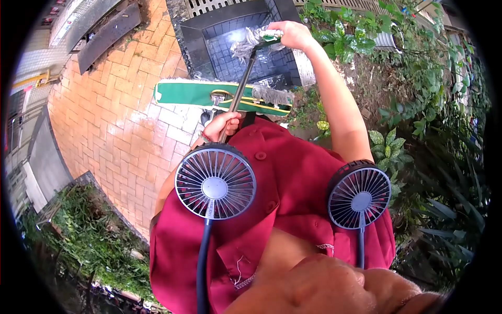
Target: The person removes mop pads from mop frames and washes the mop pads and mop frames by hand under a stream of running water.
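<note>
A metal pole runs up from my left hand, whose fingers are wrapped round it near my waist; a red band is on that wrist. Further up, my right hand grips the end of a wet mop head with grey-white strands and a green part, at the pole's top. Beneath the pole a long, flat green mop head with yellow edging and grey fringe lies across, a metal fitting at its middle. Behind is a dark-rimmed basin with a tiled, wet inside.
Wet orange brick paving spreads to the left, with a dark slab at its far side. Plants grow on the right and grass at lower left. Two small neck fans hang before my maroon shirt.
</note>
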`<state>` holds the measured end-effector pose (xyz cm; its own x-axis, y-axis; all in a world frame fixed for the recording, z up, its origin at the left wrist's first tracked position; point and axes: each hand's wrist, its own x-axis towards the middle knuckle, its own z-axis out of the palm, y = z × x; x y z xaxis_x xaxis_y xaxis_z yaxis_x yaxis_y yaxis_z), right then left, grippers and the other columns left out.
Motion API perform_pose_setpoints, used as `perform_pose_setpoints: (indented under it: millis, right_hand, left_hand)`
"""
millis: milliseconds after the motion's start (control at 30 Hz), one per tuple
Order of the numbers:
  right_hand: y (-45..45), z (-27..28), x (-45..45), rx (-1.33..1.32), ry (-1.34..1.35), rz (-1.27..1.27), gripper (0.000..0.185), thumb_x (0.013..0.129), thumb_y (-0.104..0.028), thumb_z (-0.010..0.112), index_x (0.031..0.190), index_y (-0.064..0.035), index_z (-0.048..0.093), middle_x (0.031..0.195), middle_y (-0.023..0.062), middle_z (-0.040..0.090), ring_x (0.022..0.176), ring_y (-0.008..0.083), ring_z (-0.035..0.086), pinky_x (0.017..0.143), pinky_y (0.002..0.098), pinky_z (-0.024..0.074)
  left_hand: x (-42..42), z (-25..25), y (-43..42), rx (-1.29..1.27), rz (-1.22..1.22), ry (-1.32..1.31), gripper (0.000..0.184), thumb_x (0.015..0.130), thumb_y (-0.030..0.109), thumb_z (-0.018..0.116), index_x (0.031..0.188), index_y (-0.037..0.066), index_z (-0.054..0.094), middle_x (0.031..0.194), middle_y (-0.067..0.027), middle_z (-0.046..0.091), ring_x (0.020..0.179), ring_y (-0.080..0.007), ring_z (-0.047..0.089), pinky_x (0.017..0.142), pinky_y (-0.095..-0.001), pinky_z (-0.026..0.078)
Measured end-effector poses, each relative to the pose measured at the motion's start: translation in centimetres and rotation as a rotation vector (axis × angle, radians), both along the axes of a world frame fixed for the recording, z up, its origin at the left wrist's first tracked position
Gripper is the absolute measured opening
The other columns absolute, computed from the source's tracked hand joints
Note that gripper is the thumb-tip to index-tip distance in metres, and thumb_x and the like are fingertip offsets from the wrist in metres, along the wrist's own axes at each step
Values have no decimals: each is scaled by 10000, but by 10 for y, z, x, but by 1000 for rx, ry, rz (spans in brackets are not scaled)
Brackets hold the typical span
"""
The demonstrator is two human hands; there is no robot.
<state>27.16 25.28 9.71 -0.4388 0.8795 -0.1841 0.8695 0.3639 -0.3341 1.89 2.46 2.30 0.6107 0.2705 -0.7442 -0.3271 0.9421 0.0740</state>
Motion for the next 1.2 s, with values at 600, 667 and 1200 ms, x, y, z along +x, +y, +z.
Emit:
perform_pose_setpoints:
  millis: [600, 667, 1200]
  right_hand:
    - [-153, -43, -1, -6, -12, -80, 347, 696, -73, 548, 988, -249, 611, 974, 27, 637, 1010, 237, 547, 874, 414, 396]
    - [-175, -50, 1, 8, -7, -72, 353, 674, -93, 578, 988, -252, 607, 990, 11, 629, 1024, 228, 530, 887, 410, 382]
    - [-204, -14, 49, 4, 89, -66, 414, 640, 23, 552, 983, -190, 641, 930, 81, 639, 949, 267, 569, 822, 388, 429]
  left_hand:
    - [-26, -13, -17, -22, -128, -11, 152, 884, 185, 489, 942, 45, 482, 635, 36, 429, 461, -51, 351, 380, -193, 277]
    - [-23, -13, -19, -34, -144, 7, 147, 882, 180, 492, 934, 43, 485, 637, 33, 432, 461, -55, 350, 386, -196, 278]
    - [-12, 25, -66, 221, -449, 368, 246, 848, 263, 567, 655, 124, 502, 560, 49, 473, 424, -52, 386, 389, -209, 266]
